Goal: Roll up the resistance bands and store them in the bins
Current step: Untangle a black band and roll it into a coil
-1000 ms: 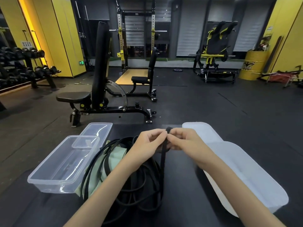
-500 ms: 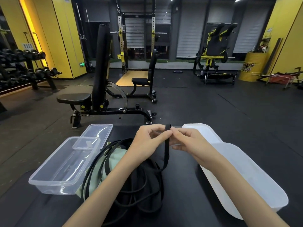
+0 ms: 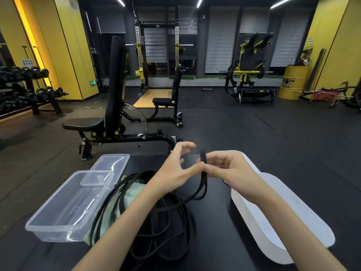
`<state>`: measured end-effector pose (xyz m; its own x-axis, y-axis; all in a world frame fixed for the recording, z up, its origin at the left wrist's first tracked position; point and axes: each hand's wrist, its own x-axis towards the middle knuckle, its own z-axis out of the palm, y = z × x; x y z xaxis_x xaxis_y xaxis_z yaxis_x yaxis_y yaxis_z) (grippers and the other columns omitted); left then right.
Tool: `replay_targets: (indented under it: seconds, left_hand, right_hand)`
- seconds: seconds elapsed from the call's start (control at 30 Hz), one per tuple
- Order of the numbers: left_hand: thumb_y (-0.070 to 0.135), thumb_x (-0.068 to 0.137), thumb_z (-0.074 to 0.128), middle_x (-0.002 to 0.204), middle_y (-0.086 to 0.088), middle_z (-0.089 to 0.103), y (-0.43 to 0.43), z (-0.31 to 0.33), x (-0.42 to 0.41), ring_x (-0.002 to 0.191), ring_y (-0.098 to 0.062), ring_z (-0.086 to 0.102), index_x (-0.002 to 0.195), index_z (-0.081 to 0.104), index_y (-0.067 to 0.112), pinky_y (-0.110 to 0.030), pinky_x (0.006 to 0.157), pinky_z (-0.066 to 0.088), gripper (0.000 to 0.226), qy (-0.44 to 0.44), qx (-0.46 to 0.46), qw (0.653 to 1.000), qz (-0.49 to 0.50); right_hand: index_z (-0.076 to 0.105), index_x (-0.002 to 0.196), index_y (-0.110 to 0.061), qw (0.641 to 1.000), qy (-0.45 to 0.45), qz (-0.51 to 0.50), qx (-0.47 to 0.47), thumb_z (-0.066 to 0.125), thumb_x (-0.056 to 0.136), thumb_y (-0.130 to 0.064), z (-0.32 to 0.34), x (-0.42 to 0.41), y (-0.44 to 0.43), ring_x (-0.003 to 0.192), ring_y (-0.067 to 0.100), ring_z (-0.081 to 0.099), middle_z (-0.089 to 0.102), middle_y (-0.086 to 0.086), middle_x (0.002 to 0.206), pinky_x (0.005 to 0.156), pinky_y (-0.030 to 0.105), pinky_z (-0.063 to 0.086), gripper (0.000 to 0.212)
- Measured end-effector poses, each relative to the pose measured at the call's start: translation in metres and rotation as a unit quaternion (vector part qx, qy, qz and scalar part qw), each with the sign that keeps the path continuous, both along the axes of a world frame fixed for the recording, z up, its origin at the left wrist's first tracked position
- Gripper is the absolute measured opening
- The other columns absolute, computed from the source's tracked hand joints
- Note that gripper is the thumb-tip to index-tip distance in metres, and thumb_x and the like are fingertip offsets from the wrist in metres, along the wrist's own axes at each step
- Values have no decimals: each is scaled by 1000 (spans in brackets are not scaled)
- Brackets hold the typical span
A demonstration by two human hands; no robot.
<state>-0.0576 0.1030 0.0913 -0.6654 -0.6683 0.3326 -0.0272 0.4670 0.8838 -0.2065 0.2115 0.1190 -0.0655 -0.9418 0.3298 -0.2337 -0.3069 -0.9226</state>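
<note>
Right grip point(image 3: 230, 170) pinches band point(image 3: 203, 182), left grip point(image 3: 174, 170) splayed

The yellow drum point(image 3: 295, 83) has a dark badge with letters that seem to end in "STAR", but they are too blurry to be sure. A green sign point(image 3: 93, 82) glows on the yellow wall point(image 3: 78, 55). Its marks are too small to read.

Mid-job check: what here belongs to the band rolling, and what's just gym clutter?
Job: black resistance band pinched in right hand, left hand beside it; band pile; clear bin; white bin.
Lying about: weight bench, dumbbell rack, yellow drum.
</note>
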Motion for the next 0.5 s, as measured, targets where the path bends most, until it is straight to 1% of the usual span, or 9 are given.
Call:
replay_targets:
  seconds: [0.03, 0.07, 0.1, 0.17, 0.27, 0.33, 0.4, 0.47, 0.5]
  left_hand:
    - [51, 71, 73, 135, 18, 52, -2, -4, 1, 132, 1, 41, 131, 41, 33, -29, 112, 30, 70, -16, 18, 998, -51]
    - [43, 76, 76, 135, 17, 54, -1, -7, 1, 132, 1, 42, 137, 38, 32, -27, 112, 31, 72, -36, 28, 995, -91]
    - [36, 79, 76, 132, 16, 56, 0, -10, 1, 129, 2, 45, 135, 41, 33, -24, 110, 34, 66, -57, 31, 992, -112]
    - [32, 83, 73, 116, 15, 65, 5, -15, 0, 115, 2, 57, 122, 55, 31, -21, 101, 42, 43, -76, 28, 990, -114]
    - [20, 95, 60, 88, 10, 68, 14, -15, -1, 89, -1, 63, 103, 67, 15, -15, 85, 45, 12, -39, 20, 996, -78]
    - [19, 101, 46, 83, 1, 70, 19, -9, -4, 82, -7, 64, 90, 63, 8, -19, 83, 48, 24, -15, 13, 998, -57]
    - [22, 104, 36, 75, -6, 66, 26, -1, -7, 72, -16, 63, 85, 52, 5, -24, 77, 51, 30, 13, 54, 997, -61]
    - [29, 104, 31, 65, 0, 55, 30, 5, -11, 60, -15, 52, 86, 48, 7, -21, 65, 45, 34, 32, 66, 996, -50]
    - [32, 104, 29, 63, 3, 47, 30, 7, -14, 58, -13, 46, 86, 49, 9, -21, 63, 40, 36, 37, 65, 996, -40]
  right_hand:
    - [68, 102, 1, 1000, -5, 4, -2, 63, 87, 2, 3, -2, 0, 89, 24, 70, 73, 14, 93, 85, 36, 55, 15]
    - [67, 103, 3, 1000, -11, 9, -4, 63, 87, 1, 7, -3, -1, 91, 28, 69, 72, 16, 96, 86, 40, 55, 17]
    - [67, 104, 5, 1000, -14, 12, -7, 63, 88, 1, 11, -4, -2, 92, 33, 68, 71, 20, 97, 86, 44, 53, 17]
    - [67, 102, 4, 1000, -9, 14, -11, 62, 88, 0, 18, -6, -3, 87, 33, 66, 70, 21, 92, 85, 46, 53, 15]
    - [68, 99, 3, 1000, -20, -9, -15, 59, 90, 1, 27, -6, -4, 83, 19, 66, 71, 7, 86, 82, 32, 56, 13]
    - [68, 96, 5, 998, -40, -48, -17, 62, 90, -6, 30, -6, -7, 82, 19, 67, 72, 12, 87, 78, 26, 55, 14]
    - [69, 95, 1, 993, -47, -108, -22, 66, 88, -15, 30, -5, -9, 80, 21, 67, 71, 16, 89, 74, 27, 55, 17]
    - [69, 97, -6, 986, -47, -160, -17, 68, 87, -21, 26, -4, -9, 77, 14, 63, 69, 11, 87, 73, 28, 55, 18]
    - [68, 101, -9, 984, -42, -171, -4, 69, 86, -24, 22, -3, -9, 79, 11, 62, 69, 7, 88, 77, 30, 54, 22]
